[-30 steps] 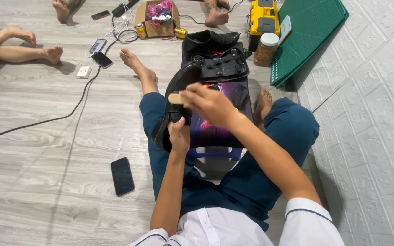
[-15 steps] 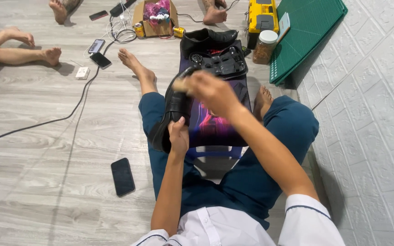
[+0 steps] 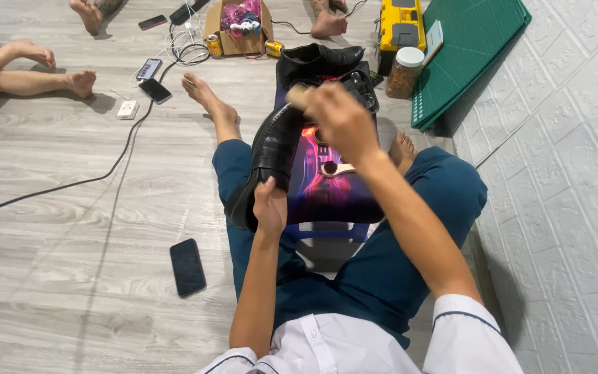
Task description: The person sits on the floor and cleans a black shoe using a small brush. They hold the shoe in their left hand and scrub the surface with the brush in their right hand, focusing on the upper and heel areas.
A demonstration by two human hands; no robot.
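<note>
The person is sitting on the grey wood-look floor (image 3: 57, 277) with legs out, and the left hand (image 3: 270, 208) is gripping a black leather shoe (image 3: 266, 163) at its heel end, fingers wrapped round the back so that the shoe is tilting up and away over the left thigh; the right hand (image 3: 337, 119) is hovering over the toe end of that shoe, closed round a small pale brush (image 3: 297, 95) whose tip is showing just past the knuckles, though motion blur is hiding exactly how the fingers are lying; under both hands a dark mat with a purple and orange print (image 3: 327, 187) is lying across the lap, and a small wooden-handled tool (image 3: 337, 168) is resting on it; beyond the mat a second black shoe (image 3: 316, 62) is lying on its side on the floor, near a jar with a white lid (image 3: 405, 71), a yellow case (image 3: 401, 24) and a green cutting mat (image 3: 475, 48) leaning against the white wall; a black phone (image 3: 187, 266) is lying flat on the floor just left of the person's hip; farther off, a cardboard box (image 3: 239, 26) of odds and ends is sitting among cables, and other people's bare feet are resting at the far left and top edge.
</note>
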